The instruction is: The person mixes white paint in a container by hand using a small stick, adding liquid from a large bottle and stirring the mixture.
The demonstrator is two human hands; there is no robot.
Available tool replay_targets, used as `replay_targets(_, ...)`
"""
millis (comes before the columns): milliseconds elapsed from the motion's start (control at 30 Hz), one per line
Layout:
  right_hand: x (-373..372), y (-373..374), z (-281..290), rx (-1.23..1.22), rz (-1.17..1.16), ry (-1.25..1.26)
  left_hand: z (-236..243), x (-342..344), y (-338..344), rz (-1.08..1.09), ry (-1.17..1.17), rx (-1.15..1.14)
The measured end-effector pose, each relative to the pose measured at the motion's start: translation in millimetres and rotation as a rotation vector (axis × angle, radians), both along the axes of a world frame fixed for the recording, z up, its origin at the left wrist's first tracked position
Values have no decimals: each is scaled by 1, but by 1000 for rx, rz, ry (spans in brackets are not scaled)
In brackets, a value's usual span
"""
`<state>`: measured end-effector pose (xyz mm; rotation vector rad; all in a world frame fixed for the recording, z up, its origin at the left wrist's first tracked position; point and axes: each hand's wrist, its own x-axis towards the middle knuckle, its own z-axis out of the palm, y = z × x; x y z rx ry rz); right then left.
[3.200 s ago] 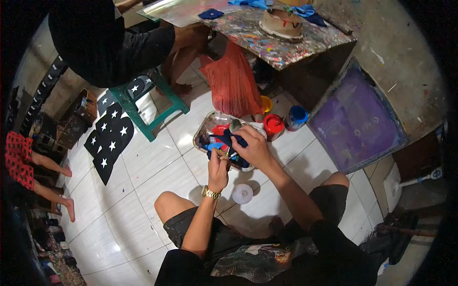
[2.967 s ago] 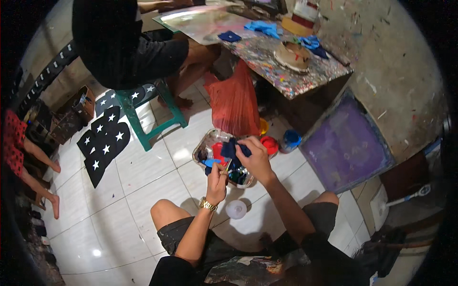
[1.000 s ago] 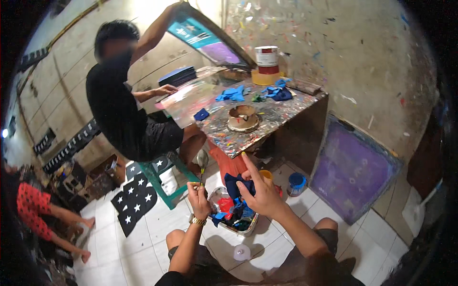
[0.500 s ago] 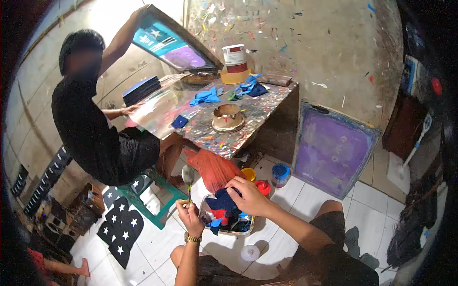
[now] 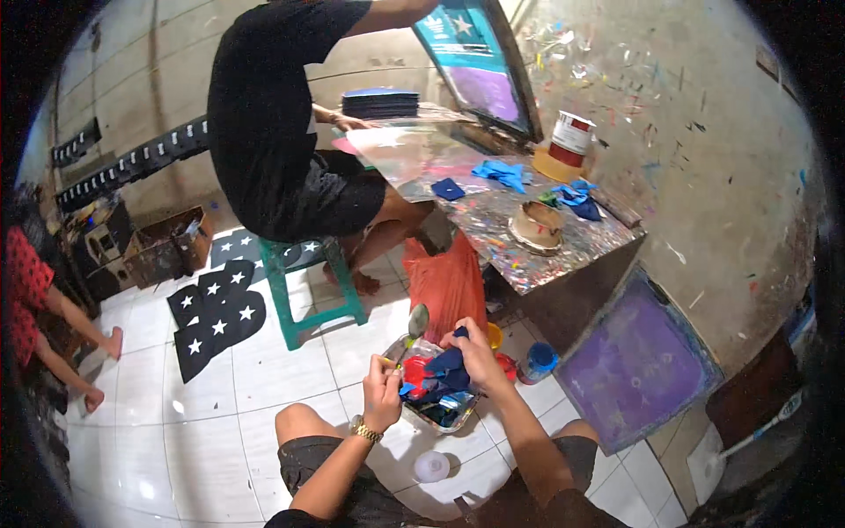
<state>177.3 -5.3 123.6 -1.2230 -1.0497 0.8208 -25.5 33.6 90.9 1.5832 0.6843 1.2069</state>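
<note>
Closest to the wearer, on the near side of a shallow, pale, rectangular tub [image 5: 459, 428], a small, whitish, translucent round piece [image 5: 431, 466] is resting on white floor tiles [image 5: 202, 466]. Above the tub's left edge, the left hand [image 5: 383, 393] is holding a thin-handled metal spoon [image 5: 418, 319], its grip pinching the handle; the oval bowl is pointing up and away, showing a dull, greyish face. Above the tub's right side, the right hand [image 5: 481, 359] is pinching a limp, dark navy cloth scrap [image 5: 446, 363] in its grip. This scrap is looking matte and wrinkled, hanging in uneven folds toward the tub's middle; whether it is touching the crumpled red, blue and black scraps [image 5: 440, 409] inside is hard to tell. Beyond the tub's right side, a round blue paint pot [image 5: 539, 359] is standing. Behind the tub, a crumpled red plastic bag [image 5: 444, 290] is slumping beside a paint-splattered desk [image 5: 493, 239]. Farther off, left of the tub, a co-worker in black [image 5: 264, 123] is sitting on a green plastic stool [image 5: 327, 315].
</note>
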Motion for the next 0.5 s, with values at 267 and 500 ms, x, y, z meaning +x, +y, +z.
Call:
replay_targets(267,-13,-5,-20,-64,287,908,-16,10,-41,-105,-58,-158)
replay_targets(500,1,-14,-54,-16,421,943,-24,13,-59,-139,17,-157)
